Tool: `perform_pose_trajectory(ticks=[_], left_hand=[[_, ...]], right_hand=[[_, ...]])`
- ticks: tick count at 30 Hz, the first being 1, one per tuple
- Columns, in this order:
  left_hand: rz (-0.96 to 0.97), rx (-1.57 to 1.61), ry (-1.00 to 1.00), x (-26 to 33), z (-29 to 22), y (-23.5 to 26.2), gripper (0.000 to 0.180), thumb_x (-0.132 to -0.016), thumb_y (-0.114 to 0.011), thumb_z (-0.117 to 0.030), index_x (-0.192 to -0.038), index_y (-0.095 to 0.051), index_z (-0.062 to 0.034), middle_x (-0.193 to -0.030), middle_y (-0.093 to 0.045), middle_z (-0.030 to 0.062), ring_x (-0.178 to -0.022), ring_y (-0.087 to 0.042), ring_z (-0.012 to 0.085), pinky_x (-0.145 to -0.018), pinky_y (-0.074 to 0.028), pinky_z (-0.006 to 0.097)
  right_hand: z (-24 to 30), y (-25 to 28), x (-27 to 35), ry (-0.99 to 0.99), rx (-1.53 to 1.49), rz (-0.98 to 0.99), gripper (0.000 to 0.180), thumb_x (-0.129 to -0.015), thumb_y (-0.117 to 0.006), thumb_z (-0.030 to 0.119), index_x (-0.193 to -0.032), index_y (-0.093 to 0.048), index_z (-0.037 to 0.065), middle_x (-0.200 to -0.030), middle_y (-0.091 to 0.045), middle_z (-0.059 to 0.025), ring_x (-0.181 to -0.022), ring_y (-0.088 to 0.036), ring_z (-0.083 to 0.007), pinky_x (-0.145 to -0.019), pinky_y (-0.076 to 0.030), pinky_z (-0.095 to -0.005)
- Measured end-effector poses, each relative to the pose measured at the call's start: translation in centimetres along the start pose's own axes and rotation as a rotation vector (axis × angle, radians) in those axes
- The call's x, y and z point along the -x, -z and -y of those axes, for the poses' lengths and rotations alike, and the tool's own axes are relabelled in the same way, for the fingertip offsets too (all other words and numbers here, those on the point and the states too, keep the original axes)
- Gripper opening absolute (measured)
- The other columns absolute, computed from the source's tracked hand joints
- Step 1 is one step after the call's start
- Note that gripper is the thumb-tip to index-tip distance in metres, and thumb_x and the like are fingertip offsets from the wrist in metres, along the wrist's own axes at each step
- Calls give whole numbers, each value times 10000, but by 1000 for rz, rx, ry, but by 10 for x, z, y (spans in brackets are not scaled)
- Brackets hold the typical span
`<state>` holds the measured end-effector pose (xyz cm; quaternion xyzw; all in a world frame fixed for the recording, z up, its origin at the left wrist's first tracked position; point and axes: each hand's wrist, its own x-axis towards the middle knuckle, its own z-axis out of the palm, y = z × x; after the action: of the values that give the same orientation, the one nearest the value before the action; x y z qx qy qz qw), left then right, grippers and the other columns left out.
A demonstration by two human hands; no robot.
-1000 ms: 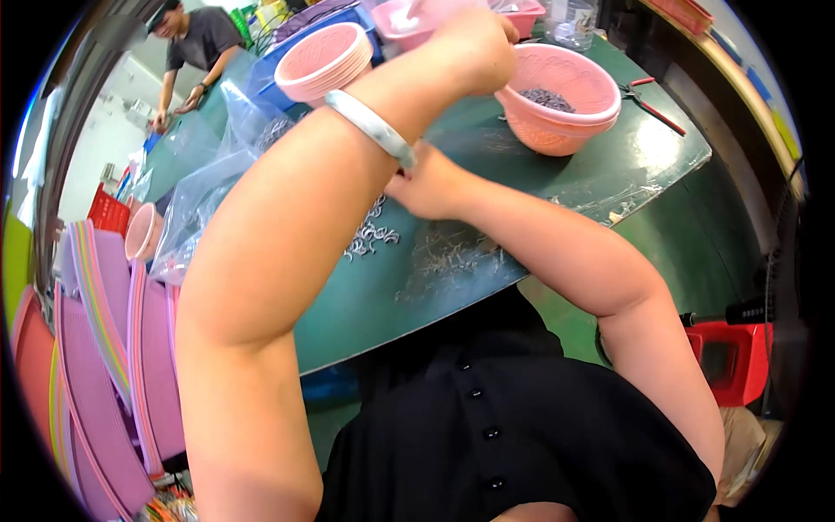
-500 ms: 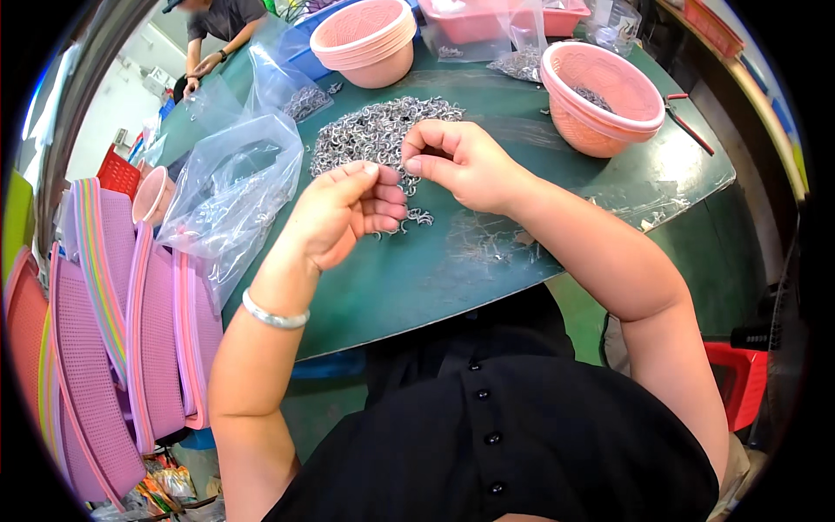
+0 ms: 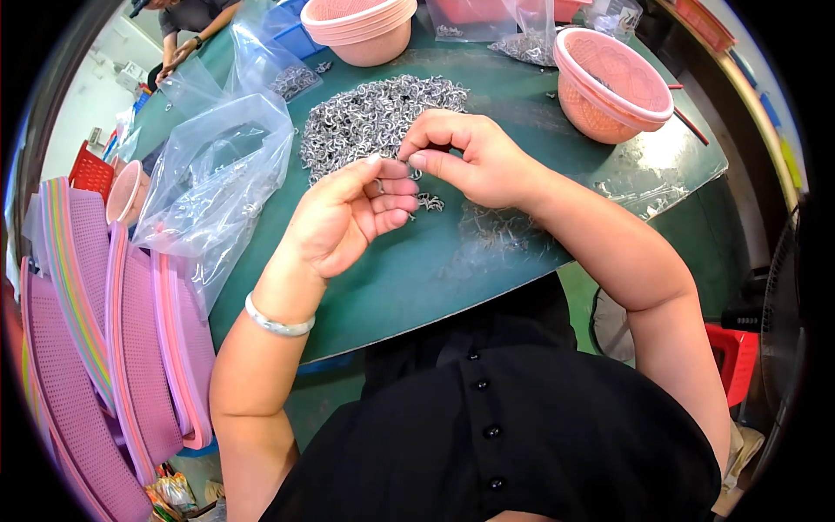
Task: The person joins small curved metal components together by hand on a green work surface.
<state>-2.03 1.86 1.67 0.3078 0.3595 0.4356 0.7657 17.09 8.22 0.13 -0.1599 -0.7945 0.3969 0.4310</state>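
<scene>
A heap of small silver metal rings [image 3: 374, 113] lies on the dark green table [image 3: 435, 261]. My left hand [image 3: 348, 217] is cupped palm up just in front of the heap, with a small ring held between its fingers. My right hand [image 3: 470, 157] meets it fingertip to fingertip, pinching a small metal piece at the left hand's fingers. A few loose rings [image 3: 428, 203] lie on the table below the hands. A silver bangle [image 3: 277, 322] sits on my left wrist.
A clear plastic bag [image 3: 217, 174] stands left of the heap. Pink baskets [image 3: 613, 83] [image 3: 365, 26] sit at the back and right. Stacked pink trays [image 3: 96, 331] lean at the left. Another person [image 3: 187, 22] works at the far left end.
My left arm came down from a raised position across the view. Both hands now meet in front of the ring heap, closer together than half a second ago.
</scene>
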Motion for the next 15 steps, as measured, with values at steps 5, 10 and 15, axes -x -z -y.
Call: perform_pose_trajectory(ticks=[5, 10, 15], left_hand=[[-75, -31, -53, 4, -1, 14, 257, -918, -458, -208, -972, -581, 10, -873, -603, 82, -751, -570, 151, -676, -476, 254], [-97, -106, -84, 7, 3, 13, 215, -895, -499, -173, -930, -616, 4, -852, -617, 60, -751, -582, 136, -692, -481, 264], [-94, -109, -57, 10, 8, 12, 174, -886, -519, -148, -934, -612, -8, -847, -616, 53, -738, -579, 125, -666, -481, 253]], right_hand=[[1, 16, 4, -61, 295, 409, 121, -719, -637, 72, -806, -569, 24, -759, -538, -84, -735, -536, -244, -659, -436, -325], [4, 12, 8, 20, 536, 458, 113, -694, -651, 101, -744, -568, 44, -764, -540, -89, -806, -549, -278, -707, -451, -371], [4, 12, 7, -21, 425, 477, 131, -682, -637, 39, -772, -544, 21, -758, -517, -85, -766, -522, -270, -683, -434, -348]])
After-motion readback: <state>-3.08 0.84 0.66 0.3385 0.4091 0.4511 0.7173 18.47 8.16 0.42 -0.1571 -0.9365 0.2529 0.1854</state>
